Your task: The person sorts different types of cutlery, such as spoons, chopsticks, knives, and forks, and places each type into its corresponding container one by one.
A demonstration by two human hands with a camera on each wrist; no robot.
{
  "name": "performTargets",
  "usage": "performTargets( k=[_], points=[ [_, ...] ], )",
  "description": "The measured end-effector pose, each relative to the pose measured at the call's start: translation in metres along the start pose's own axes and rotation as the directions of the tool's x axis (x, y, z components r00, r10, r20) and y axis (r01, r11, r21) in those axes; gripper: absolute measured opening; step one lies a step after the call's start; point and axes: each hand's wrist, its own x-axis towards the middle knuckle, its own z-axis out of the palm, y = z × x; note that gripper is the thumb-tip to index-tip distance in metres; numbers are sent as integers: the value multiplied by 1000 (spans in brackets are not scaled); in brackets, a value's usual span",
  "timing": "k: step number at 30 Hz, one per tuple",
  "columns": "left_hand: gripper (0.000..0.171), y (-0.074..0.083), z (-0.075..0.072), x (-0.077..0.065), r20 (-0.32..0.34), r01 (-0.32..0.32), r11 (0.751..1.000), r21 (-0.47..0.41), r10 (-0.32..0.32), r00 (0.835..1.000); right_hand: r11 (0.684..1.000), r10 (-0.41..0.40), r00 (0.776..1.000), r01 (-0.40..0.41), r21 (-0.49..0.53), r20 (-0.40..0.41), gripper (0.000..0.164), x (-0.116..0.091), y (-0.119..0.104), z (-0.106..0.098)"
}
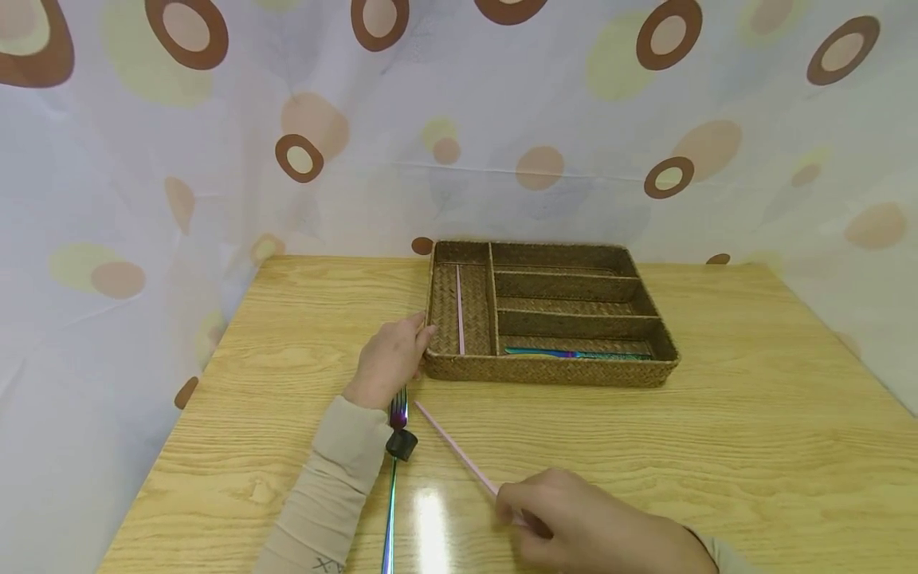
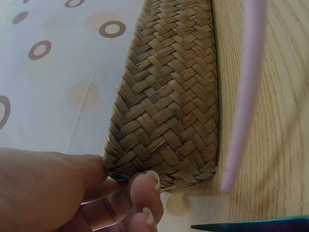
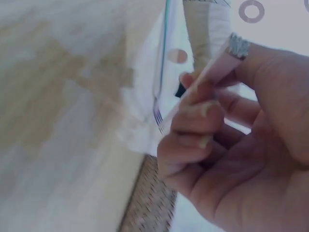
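Note:
My left hand [image 1: 387,360] grips the left front corner of a woven cutlery tray [image 1: 545,370], thumb at the rim. In the left wrist view its fingers [image 2: 145,189] curl by the tray's end. My right hand [image 1: 574,518], lower and nearer, holds a pink chopstick [image 1: 459,450] near its thick end. The right wrist view shows a glittery silver tip [image 3: 239,46] beyond the fingers. The chopstick's thin end points toward the tray's left front corner. Beside my left wrist lies an iridescent fork [image 1: 390,502], partly hidden by a small black piece [image 1: 402,444].
Another pink chopstick [image 1: 460,311] lies in the tray's long left compartment. An iridescent knife [image 1: 574,354] lies in the front right compartment, with two more compartments behind it. The wooden table [image 1: 753,383] meets a patterned curtain [image 1: 488,127] at the back.

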Motion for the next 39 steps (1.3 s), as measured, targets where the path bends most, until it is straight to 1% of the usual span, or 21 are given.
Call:
performTargets(
  k=[2, 4, 6, 8, 11, 13, 16, 18, 20, 25, 30, 32, 35, 39],
  points=[
    [47, 0, 0, 0, 4, 2, 1000, -2, -2, 1000, 1000, -20, 1000, 20, -22, 1, 24, -3, -1, -5],
    [47, -1, 0, 0, 7, 7, 1000, -3, -7, 1000, 999, -17, 1000, 17, -43, 7, 25, -7, -2, -13],
    [46, -2, -1, 0, 7, 12, 1000, -4, -12, 1000, 997, -37, 999, 36, -75, -9, 26, -8, -2, -21],
    [45, -2, -2, 0, 4, 19, 1000, -1, -19, 1000, 995, -49, 998, 46, -86, -33, 27, -6, -3, -31],
    [45, -3, -2, 0, 2, 26, 1000, 5, -26, 1000, 992, -65, 992, 52, -113, -112, 27, 1, -2, -45],
    [45, -4, -2, 0, 0, 27, 1000, 8, -27, 1000, 992, -75, 982, 56, -114, -174, 24, 8, -1, -55],
    [44, -5, -1, 1, 0, 19, 1000, 3, -19, 1000, 988, -56, 966, 17, -154, -253, 20, 22, 3, -69],
    [43, -6, 0, 1, -3, 16, 1000, -4, -16, 1000, 984, -43, 960, -7, -175, -277, 17, 33, 8, -76],
    [43, -6, 1, 2, -3, 17, 1000, -6, -17, 1000, 980, 12, 960, -67, -188, -280, 14, 43, 13, -83],
    [45, -6, 2, 2, 5, 34, 999, 1, -34, 999, 967, 98, 957, -157, -202, -274, 11, 71, 31, -93],
    [46, -5, 2, 2, 4, 23, 1000, 7, -23, 1000, 954, 140, 954, -202, -223, -266, 12, 99, 52, -98],
    [45, -4, 1, 1, 0, 17, 1000, 7, -17, 1000, 947, 157, 955, -218, -235, -252, 12, 110, 60, -100],
    [45, -2, 1, 1, -6, 9, 1000, 7, -9, 1000, 933, 192, 957, -247, -261, -219, 12, 125, 70, -101],
    [44, -1, 1, 2, -15, 2, 1000, 12, -2, 1000, 905, 210, 959, -265, -332, -190, 12, 142, 80, -101]
  ],
)
